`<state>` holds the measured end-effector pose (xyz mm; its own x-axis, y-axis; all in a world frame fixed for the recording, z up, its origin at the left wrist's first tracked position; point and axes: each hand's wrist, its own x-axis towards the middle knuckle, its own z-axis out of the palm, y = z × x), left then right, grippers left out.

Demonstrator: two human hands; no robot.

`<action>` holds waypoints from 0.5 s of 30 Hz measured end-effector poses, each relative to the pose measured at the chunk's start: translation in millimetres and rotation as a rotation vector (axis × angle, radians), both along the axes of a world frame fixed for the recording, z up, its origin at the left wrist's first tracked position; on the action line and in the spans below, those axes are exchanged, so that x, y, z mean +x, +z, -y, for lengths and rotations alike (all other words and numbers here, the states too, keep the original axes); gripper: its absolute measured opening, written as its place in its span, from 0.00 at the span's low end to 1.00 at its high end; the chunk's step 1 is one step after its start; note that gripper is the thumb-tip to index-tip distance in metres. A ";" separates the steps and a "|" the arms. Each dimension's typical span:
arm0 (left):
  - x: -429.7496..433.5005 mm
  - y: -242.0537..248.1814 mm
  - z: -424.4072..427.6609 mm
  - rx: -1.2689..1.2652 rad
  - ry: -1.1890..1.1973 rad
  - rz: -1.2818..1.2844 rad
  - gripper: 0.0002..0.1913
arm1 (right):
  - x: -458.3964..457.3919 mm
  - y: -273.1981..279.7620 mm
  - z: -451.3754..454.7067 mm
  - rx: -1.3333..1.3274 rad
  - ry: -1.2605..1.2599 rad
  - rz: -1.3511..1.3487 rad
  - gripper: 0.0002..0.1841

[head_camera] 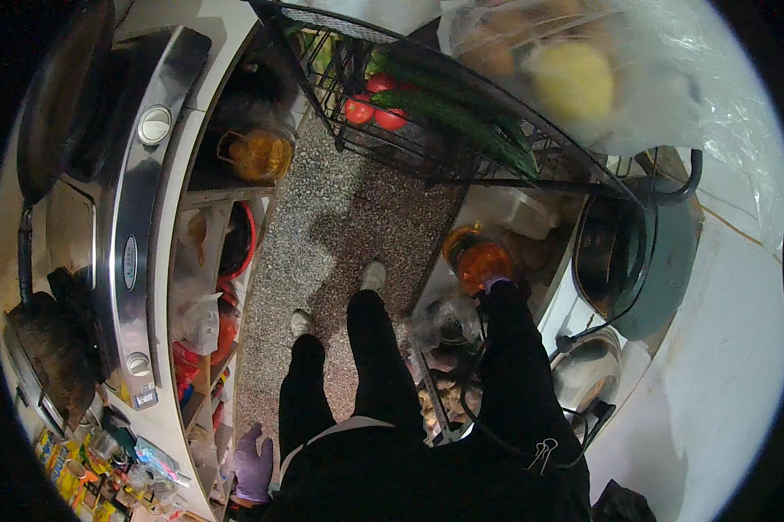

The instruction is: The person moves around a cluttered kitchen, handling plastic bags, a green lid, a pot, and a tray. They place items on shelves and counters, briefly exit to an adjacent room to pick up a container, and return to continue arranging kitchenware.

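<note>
My right hand (498, 284), in a purple glove, reaches to a clear jug of orange-brown liquid (484, 266) on the low shelf at the right; the sleeve and jug hide most of its fingers, so its grip is not visible. My left hand (255, 464), also in a purple glove, hangs beside the open shelves at the lower left, fingers apart and holding nothing. Another jug of amber liquid (261, 155) stands inside the cabinet under the stove. Near the right jug lies a clear plastic bag (454, 320).
A gas stove (145, 228) lines the left counter, with a wok (66, 98) on it. Ahead hangs a black wire basket (392, 147) holding tomatoes (359, 109) and cucumbers (457, 121). At the right are a dark pot (601, 254) and a steel pot (588, 372).
</note>
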<state>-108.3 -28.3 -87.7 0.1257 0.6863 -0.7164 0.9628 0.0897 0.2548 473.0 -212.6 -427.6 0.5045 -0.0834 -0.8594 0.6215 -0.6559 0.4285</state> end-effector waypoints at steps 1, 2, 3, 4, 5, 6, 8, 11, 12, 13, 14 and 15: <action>-2.9 -0.9 2.2 -0.001 0.005 0.001 0.20 | 2.8 -0.3 -0.1 -0.003 -0.008 0.001 0.28; -6.1 -1.7 3.1 -0.010 0.010 -0.004 0.20 | 5.9 -0.6 -0.5 -0.006 -0.020 0.009 0.28; -8.6 -2.7 3.7 -0.009 0.007 -0.002 0.20 | 9.2 0.1 -0.7 -0.002 -0.035 0.012 0.28; -10.5 -3.9 4.5 -0.014 0.008 -0.003 0.20 | 12.2 1.4 -1.3 0.001 -0.050 0.018 0.28; -11.9 -4.8 4.8 -0.026 0.009 -0.008 0.20 | 14.2 3.2 -2.8 0.000 -0.065 0.026 0.28; -12.9 -6.4 4.5 -0.020 -0.012 0.010 0.20 | 14.9 6.3 -4.1 0.002 -0.080 0.028 0.28; -13.7 -8.1 3.3 -0.025 -0.043 0.028 0.20 | 7.0 11.3 -12.9 0.019 -0.098 0.033 0.28; -13.3 -8.9 -0.4 0.013 -0.089 0.049 0.20 | -23.5 13.4 -38.9 0.145 -0.094 0.210 0.26; -13.4 -8.6 -1.8 -0.004 -0.051 0.071 0.20 | -47.5 12.0 -48.5 0.193 -0.101 0.436 0.24; -14.0 -8.7 -3.4 0.000 -0.072 0.073 0.20 | -72.3 10.4 -56.6 0.266 -0.093 0.689 0.23; -15.4 -8.6 -4.9 0.003 -0.090 0.083 0.20 | -91.3 9.8 -61.2 0.282 -0.043 0.656 0.22; -17.8 -8.6 -6.2 0.003 -0.108 0.092 0.20 | -112.2 9.1 -61.8 0.340 0.047 0.662 0.22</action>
<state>-126.1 -22.0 -96.3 0.2640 0.6670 -0.6967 0.9394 -0.0139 0.3426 360.8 -150.8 -418.5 0.9221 0.1668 -0.3491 0.3341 -0.7983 0.5011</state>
